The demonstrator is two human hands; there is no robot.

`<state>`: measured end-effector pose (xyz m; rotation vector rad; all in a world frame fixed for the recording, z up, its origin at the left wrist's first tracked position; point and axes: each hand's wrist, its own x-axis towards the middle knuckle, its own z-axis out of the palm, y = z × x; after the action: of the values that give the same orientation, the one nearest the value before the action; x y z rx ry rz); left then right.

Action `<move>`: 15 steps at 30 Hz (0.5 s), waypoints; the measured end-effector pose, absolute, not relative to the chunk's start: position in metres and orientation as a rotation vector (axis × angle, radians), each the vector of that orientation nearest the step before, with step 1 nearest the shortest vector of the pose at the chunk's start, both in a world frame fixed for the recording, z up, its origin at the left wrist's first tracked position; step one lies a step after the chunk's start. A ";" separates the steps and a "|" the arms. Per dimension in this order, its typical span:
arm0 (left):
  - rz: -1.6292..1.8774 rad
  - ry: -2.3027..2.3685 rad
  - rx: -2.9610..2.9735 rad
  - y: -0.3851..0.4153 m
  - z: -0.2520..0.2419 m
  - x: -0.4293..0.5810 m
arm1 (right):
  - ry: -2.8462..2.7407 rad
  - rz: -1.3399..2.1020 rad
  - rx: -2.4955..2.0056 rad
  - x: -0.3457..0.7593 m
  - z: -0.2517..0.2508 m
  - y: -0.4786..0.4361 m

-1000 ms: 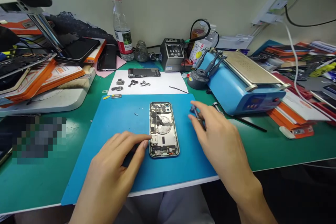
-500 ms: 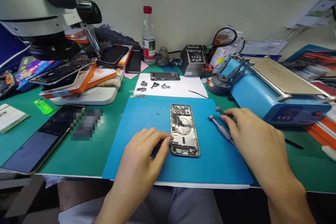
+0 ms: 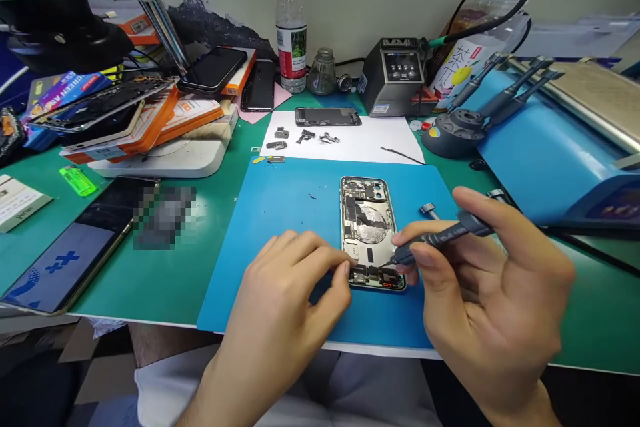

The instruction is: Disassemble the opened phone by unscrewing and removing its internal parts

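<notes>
An opened smartphone (image 3: 371, 230), its inner boards and round coil bare, lies on the blue mat (image 3: 280, 213). My left hand (image 3: 295, 293) is closed, with thumb and forefinger pinched at the phone's lower left edge. In my right hand (image 3: 495, 280) is a dark grey precision screwdriver (image 3: 445, 235), held at a slant between thumb and fingers. Its thin tip reaches over the lower part of the phone; whether it touches a screw I cannot tell. Behind that hand another screwdriver (image 3: 429, 209) lies on the mat, mostly hidden.
Small removed parts (image 3: 305, 137) and a phone screen (image 3: 328, 117) lie on white paper (image 3: 370, 147) behind the mat. A screwdriver stand (image 3: 455, 131) and a blue heating plate machine (image 3: 530, 160) are at right. To the left are a large phone (image 3: 85, 247), stacked boxes and a microscope (image 3: 65, 27).
My right hand has picked up a screwdriver from the mat's right side and brought it left over the phone. The left hand stays at the phone's edge. The view has tilted down.
</notes>
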<state>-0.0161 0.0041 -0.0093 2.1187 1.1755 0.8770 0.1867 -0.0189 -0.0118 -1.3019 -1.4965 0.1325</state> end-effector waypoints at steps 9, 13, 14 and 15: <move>0.856 1.199 2.134 0.004 -0.009 -0.016 | -1.572 0.176 -1.291 0.185 -0.010 -0.014; 0.849 1.195 2.147 0.004 -0.008 -0.016 | -1.601 0.150 -1.318 0.184 -0.012 -0.017; 0.847 1.196 2.151 0.004 -0.008 -0.016 | -1.624 0.130 -1.318 0.184 -0.012 -0.017; 0.840 1.199 2.155 0.005 -0.009 -0.016 | -1.658 0.103 -1.309 0.185 -0.012 -0.017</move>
<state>-0.0162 0.0045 -0.0086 2.1546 1.1989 0.8396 0.1852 -0.0172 -0.0123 -1.3086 -1.6578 0.1026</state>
